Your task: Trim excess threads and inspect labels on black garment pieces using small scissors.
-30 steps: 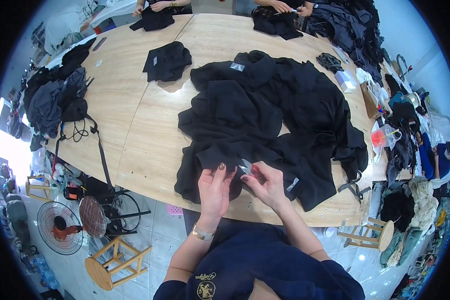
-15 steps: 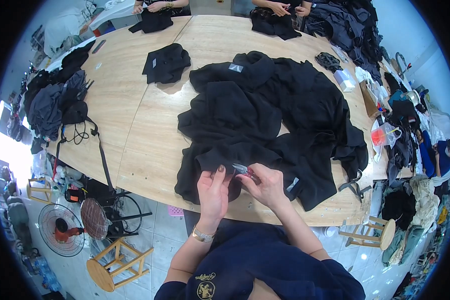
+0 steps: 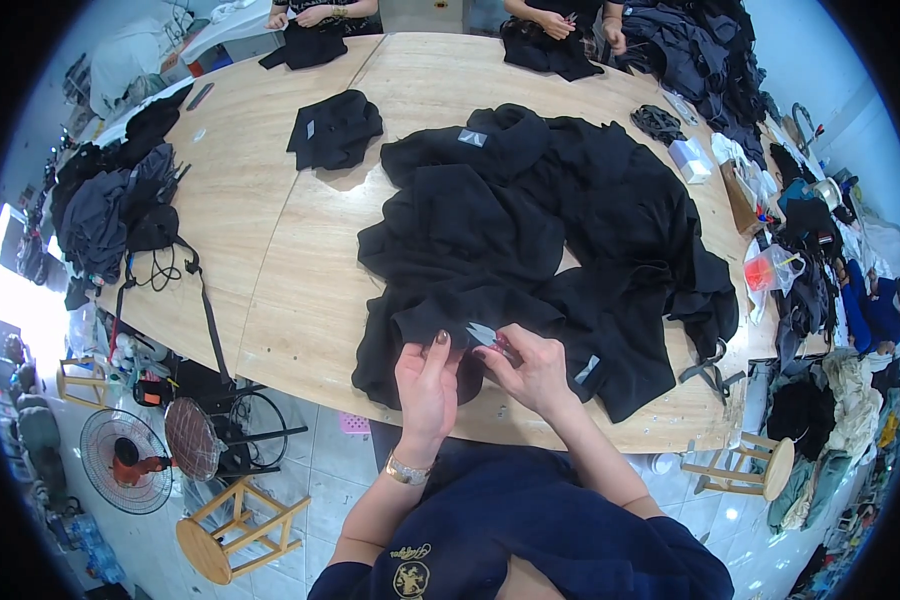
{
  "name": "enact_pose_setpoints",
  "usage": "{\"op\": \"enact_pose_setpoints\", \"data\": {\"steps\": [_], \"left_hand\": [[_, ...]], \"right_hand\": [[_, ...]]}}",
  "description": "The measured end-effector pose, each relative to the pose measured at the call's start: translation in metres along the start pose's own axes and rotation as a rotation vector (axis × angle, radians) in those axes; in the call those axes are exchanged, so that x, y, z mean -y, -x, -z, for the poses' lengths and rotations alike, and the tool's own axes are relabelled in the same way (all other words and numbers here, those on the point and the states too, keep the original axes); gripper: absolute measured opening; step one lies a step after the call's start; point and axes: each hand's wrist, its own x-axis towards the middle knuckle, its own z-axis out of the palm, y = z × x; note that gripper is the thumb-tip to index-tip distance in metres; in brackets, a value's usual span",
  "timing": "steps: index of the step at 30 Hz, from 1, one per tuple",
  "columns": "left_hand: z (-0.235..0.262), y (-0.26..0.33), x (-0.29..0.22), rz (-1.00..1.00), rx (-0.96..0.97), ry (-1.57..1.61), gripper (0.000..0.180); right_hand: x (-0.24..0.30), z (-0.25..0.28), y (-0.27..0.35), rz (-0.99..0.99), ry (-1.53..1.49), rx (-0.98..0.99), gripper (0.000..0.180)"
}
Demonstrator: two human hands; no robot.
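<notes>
My left hand (image 3: pixel 428 385) pinches the edge of a black garment (image 3: pixel 440 305) at the table's near edge, thumb on top of the cloth. Just to the right, my right hand (image 3: pixel 530 370) is closed around small thread snips (image 3: pixel 482 335) with red handles. Their pointed metal blades stick out toward the left thumb, slightly apart, over the fabric. More black garments (image 3: pixel 480 220) lie heaped beyond my hands and to the right, some with a pale label. The cloth under my left fingers is partly hidden.
The pale wooden table (image 3: pixel 220 210) carries a folded black garment (image 3: pixel 335 130), dark clothing (image 3: pixel 120 200) on the left and a white box (image 3: pixel 690 160). Two people work across it; one person's hand (image 3: pixel 555 25) holds a small tool. Stools (image 3: pixel 207 550) and a fan (image 3: pixel 127 460) stand below.
The snips' blades have parted a little beside my left thumb. My hands stay almost in place. Across the table, the right-hand person's hands have moved apart.
</notes>
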Motion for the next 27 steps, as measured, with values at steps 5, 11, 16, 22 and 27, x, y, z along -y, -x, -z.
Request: {"op": "enact_pose_setpoints", "data": {"steps": [5,11,16,22,27], "left_hand": [[-0.0010,-0.0003,-0.0007,-0.004,0.022,0.004,0.018],[-0.0007,-0.0005,-0.0007,0.000,0.006,0.000,0.019],[-0.0021,-0.0013,-0.0005,-0.033,-0.019,-0.008,0.018],[0.0005,-0.0011,0.0005,-0.029,-0.013,-0.004,0.018],[-0.0044,-0.0021,-0.0019,-0.017,-0.045,0.013,0.017]], "right_hand": [[-0.0005,-0.0008,0.0000,0.004,-0.010,0.011,0.027],[0.0001,-0.0023,-0.0012,0.002,-0.020,0.011,0.027],[-0.0011,-0.0029,-0.0013,-0.002,-0.015,0.022,0.026],[0.0011,-0.0047,-0.0047,-0.006,-0.034,0.007,0.025],[-0.0020,-0.0094,-0.0027,-0.035,-0.085,-0.037,0.024]]}}
